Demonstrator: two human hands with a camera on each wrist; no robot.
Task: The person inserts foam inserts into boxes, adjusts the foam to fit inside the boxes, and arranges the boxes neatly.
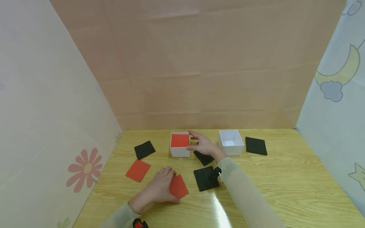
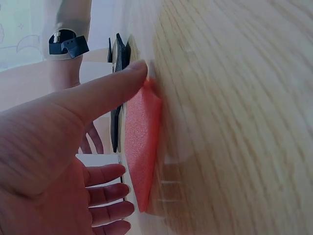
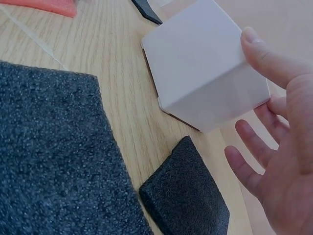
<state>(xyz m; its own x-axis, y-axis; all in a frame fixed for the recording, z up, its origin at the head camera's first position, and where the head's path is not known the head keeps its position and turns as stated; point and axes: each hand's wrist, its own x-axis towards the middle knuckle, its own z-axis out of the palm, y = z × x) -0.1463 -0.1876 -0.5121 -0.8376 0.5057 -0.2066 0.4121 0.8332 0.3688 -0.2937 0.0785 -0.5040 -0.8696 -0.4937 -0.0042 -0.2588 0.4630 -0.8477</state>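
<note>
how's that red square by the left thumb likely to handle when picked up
The red square looks foam-like, so it's probably light for its size. Being thin, it may bend if pinched. Flat and square-cornered, it seems unlikely to roll.

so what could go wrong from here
The left hand spans a thin red square, so its grip might slip off the edge. The right hand holds one side of a white box, and a hard push could shift or tip it. The red piece in that box sits near the rim, so another might stick out.
</note>
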